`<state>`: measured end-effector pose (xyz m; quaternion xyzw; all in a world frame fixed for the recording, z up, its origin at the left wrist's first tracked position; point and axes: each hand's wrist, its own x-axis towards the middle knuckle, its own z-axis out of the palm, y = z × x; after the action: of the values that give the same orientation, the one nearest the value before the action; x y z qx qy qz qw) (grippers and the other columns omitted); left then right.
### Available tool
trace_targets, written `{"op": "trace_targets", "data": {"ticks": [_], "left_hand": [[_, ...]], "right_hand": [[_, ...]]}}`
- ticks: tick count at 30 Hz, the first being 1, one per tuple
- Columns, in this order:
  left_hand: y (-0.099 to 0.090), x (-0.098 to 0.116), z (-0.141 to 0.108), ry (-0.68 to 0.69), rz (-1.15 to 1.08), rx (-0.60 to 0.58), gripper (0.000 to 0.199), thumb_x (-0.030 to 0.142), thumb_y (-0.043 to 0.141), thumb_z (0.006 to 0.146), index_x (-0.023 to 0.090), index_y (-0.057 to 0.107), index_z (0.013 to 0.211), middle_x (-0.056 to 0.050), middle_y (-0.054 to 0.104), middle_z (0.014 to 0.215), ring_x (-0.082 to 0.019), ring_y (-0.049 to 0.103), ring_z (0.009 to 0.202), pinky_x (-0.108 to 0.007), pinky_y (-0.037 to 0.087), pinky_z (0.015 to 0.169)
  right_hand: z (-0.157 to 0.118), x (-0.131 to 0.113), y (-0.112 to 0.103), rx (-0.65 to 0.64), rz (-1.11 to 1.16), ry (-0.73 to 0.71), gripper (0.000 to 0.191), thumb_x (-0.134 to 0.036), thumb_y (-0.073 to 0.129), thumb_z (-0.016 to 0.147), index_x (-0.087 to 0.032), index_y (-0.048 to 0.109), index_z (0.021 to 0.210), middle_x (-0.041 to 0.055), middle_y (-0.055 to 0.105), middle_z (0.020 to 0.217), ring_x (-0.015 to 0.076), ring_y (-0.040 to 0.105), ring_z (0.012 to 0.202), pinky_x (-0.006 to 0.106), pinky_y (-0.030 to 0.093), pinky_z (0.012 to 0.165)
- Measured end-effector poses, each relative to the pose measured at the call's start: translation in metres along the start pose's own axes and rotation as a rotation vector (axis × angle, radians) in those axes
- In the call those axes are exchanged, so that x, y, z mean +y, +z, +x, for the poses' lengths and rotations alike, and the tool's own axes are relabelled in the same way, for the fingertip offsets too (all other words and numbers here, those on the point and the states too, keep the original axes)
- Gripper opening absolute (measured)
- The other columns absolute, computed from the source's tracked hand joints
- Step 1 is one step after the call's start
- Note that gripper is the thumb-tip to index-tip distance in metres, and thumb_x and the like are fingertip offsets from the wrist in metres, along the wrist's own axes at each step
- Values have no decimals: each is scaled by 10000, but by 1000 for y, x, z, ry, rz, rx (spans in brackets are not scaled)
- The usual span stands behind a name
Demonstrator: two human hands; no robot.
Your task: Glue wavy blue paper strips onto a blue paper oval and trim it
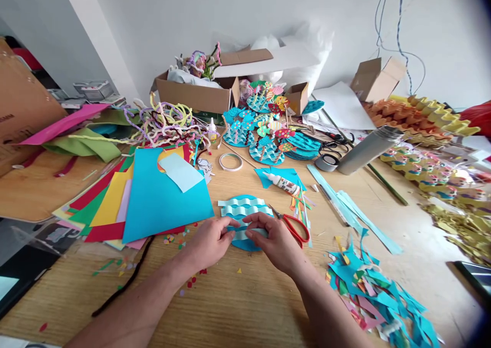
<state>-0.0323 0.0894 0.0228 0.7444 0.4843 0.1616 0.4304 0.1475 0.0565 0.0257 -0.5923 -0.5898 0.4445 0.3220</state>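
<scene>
A round blue paper disc lies on the table in front of me, crossed by several light-blue wavy paper strips. My left hand is at the disc's left side, thumb and fingers closed on the lowest strip. From the right, my right hand pinches the same strip, its fingertips close to those of the left. The fingers partly cover the strip and the disc. Red-handled scissors rest just beyond my right hand, blades toward the disc. A white glue bottle lies behind them on blue paper.
Coloured sheets are stacked at left, under pipe cleaners. Finished fish pieces stand at the back near a cardboard box. On the right are a grey flask, light-blue strips and blue paper scraps.
</scene>
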Motion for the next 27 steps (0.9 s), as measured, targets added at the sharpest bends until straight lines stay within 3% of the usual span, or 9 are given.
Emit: {"op": "trace_targets", "data": {"ticks": [8,16,21,27], "left_hand": [[6,-10,4,44,-83,-25,200,293,499,858,188,649,938,-1,659,698,-144,571,592,-226,355,513],[6,-7,3,34,-93,-21,163,283,490,866,191,621,901,7,649,680,-137,563,589,-222,352,521],[2,-3,1,10,22,19,153,246,480,869,192,612,927,26,615,602,-132,525,528,-227,325,504],[-2,-4,-8,74,305,159,211,126,483,809,202,656,903,-13,681,703,-160,603,617,-251,374,577]], "right_hand": [[1,-1,1,17,-1,19,227,-255,555,773,-168,620,972,21,665,816,145,558,681,254,424,600],[-1,0,4,79,-190,-15,129,-261,552,790,-197,660,819,16,681,777,168,590,698,264,422,617],[-1,3,8,111,-267,-72,117,-231,540,805,-213,655,814,20,678,834,173,602,763,283,434,695],[0,9,11,123,-323,-22,90,-220,559,785,-214,644,812,30,684,833,184,606,764,296,441,692]]}}
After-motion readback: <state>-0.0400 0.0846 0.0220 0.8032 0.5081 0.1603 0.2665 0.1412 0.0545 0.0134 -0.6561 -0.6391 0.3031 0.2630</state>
